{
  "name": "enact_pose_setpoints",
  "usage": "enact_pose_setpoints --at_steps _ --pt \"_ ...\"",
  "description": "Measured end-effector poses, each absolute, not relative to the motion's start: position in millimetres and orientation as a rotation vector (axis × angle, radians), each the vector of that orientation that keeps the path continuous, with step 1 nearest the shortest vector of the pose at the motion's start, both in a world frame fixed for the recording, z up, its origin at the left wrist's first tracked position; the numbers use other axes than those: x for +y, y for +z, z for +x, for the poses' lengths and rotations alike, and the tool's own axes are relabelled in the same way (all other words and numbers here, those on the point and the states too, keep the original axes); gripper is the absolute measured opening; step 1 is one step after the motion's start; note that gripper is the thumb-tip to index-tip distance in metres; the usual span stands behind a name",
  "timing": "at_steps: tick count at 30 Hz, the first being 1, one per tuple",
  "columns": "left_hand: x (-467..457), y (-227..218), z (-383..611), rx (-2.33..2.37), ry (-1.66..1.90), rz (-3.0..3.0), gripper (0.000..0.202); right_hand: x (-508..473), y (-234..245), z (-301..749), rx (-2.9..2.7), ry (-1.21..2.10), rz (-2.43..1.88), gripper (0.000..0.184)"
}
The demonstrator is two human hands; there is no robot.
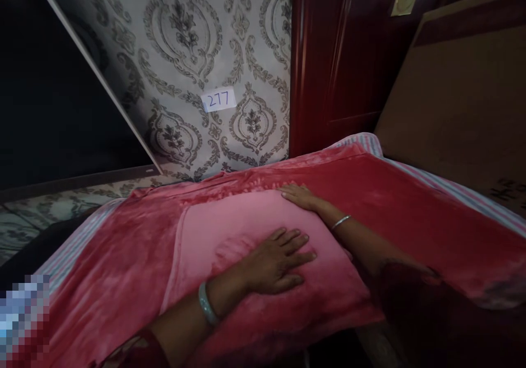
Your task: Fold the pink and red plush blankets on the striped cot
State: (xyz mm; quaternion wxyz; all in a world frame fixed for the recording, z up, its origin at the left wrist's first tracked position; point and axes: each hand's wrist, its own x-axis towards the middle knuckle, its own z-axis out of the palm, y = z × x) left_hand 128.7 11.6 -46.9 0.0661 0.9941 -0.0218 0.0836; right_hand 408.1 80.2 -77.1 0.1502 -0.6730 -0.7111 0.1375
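A folded pink plush cloth [234, 217] lies on a red plush blanket [394, 198], in front of me. My left hand [276, 264] rests flat on the middle of the pink cloth, fingers spread, with a pale bangle on the wrist. Farther back, my right hand [301, 196] is laid palm down at the cloth's far right edge, its fingers stretched out. A thin silver bangle circles that wrist. Neither hand grips anything. Darker brushed marks show in the pile beside my left hand.
A striped sheet [444, 184] shows under the blanket's edges. A large cardboard box [460, 99] stands at the right, and a dark screen [69, 94] at the left. Behind are patterned wallpaper [184, 55] with a paper label [218, 100] reading 277, and a dark red wooden panel [329, 55].
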Motion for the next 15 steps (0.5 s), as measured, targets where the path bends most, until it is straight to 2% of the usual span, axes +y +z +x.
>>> enact_pose_setpoints --at_steps 8,12,15 --pt "12 -50 129 -0.103 0.304 2.969 0.059 89 -92 417 -1.965 0.399 -1.998 0.057" --pt "12 -52 128 -0.099 0.322 2.949 0.060 85 -74 410 -1.983 0.400 -2.081 0.057" --pt "12 -54 128 -0.052 0.363 2.936 0.064 74 -52 400 -1.932 0.275 -2.140 0.059"
